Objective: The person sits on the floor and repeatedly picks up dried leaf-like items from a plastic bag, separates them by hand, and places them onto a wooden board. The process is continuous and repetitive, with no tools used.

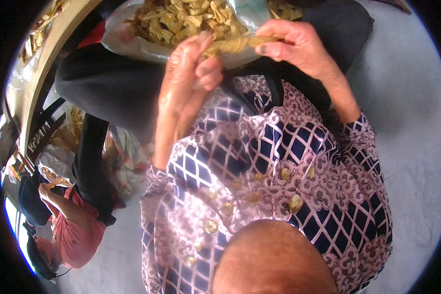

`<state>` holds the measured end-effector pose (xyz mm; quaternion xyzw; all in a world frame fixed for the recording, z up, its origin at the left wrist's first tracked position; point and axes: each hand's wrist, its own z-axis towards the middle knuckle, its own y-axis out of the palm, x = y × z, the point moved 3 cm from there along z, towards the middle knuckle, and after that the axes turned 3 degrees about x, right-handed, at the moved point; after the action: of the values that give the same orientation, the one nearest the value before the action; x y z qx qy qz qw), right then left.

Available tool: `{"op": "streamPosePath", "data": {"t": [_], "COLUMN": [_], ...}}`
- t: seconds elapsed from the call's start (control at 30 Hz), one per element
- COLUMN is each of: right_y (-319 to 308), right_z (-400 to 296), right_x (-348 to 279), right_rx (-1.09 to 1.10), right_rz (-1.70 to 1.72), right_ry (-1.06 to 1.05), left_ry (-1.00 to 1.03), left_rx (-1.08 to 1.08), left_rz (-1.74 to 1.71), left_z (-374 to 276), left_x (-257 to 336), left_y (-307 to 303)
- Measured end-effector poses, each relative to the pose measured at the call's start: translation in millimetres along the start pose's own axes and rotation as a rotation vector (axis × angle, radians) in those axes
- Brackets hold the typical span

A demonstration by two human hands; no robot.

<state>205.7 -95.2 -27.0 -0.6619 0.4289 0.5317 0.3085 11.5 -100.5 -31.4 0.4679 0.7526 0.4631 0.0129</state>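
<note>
A yellowish, wrinkled dried strip [235, 45] is stretched between my two hands at the top of the view. My left hand [192, 62] grips its left end with curled fingers, slightly blurred. My right hand [292, 46] pinches the other end between thumb and fingers. Just beyond, a clear plastic bag [132, 49] lies open across my lap, filled with folded or knotted pieces of similar dried material [183, 18]. What the material is, I cannot tell.
On the left, a co-worker in a pink top [79, 235] sits holding a similar piece. A curved pale table edge [44, 70] runs along the upper left, with more dried pieces beyond. Plastic bags [57, 160] lie near the co-worker. Grey floor [408, 158] shows at right.
</note>
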Motion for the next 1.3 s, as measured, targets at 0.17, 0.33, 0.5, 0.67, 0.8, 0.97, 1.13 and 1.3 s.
{"op": "streamPosePath", "data": {"t": [0.17,0.33,0.5,0.67,0.8,0.97,1.13,1.3], "right_y": [-2,9,23,19,21,4,-21,-22], "right_z": [-24,-10,9,3,-14,31,108,158], "right_x": [-2,3,-8,-6,-8,-66,-142,-186], "right_rx": [0.137,0.265,0.251,0.150,0.154,0.136,0.237,0.366], "right_rz": [-0.195,-0.174,-0.236,-0.391,-0.342,-0.620,-0.947,-1.159], "right_ry": [-0.090,-0.196,-0.298,-0.177,-0.077,-0.262,-0.655,-0.918], "left_ry": [-0.058,0.119,0.231,0.258,0.199,0.466,0.816,1.153], "left_rx": [-0.020,-0.118,0.016,0.184,0.253,0.211,0.184,0.207], "left_rz": [0.110,0.323,0.498,0.347,0.435,0.484,0.652,0.693], "left_z": [-2,9,12,10,4,10,32,60], "left_x": [-11,0,1,-2,-2,45,153,214], "left_y": [-7,-15,9,0,-2,15,60,56]}}
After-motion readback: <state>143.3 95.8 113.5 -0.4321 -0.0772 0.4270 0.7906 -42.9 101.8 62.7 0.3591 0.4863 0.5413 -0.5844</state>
